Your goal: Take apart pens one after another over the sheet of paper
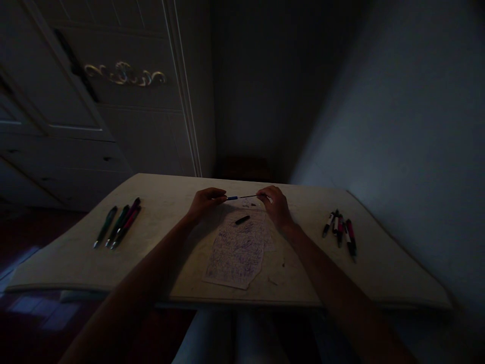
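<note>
Over the far middle of the table, my left hand [207, 201] is closed on a blue pen barrel [232, 198], which points to the right. My right hand [276, 203] pinches a thin dark pen refill [248, 196] lined up with the barrel's right end. Whether the refill's tip sits inside the barrel is too small to tell. Below the hands, a short black pen part [242, 220] lies on a paper sheet [235, 253] covered in blue-purple scribbles. Tiny bits, too dim to name, lie near the sheet's top.
Several green, purple and pink pens [119, 222] lie at the table's left. Several white, black and pink pens [343, 230] lie at the right. The pale table [159, 189] stands by a wall [401, 151] on the right and a white cabinet [147, 136] on the left.
</note>
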